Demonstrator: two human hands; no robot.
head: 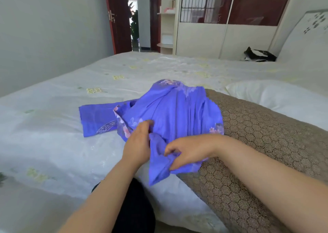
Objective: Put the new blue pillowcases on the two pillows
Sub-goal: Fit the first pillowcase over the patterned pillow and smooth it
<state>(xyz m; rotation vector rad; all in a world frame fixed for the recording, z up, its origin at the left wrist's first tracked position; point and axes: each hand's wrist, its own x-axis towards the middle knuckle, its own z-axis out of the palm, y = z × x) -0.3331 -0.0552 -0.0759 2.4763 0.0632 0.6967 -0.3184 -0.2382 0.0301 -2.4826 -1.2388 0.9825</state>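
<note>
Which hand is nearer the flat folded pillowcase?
Left. The left hand grips bunched blue fabric just right of the folded pillowcase; the right hand pinches fabric farther right, at the brown pillow.

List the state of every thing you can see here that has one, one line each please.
Blue pillowcase: bunched over one end of the brown pillow, partly on.
Second blue pillowcase: lying flat on the bed, unused.
Brown pillow: mostly bare.
White pillow: bare.
Left hand: gripping the blue fabric.
Right hand: pinching the fabric edge.
Door: open.
</note>
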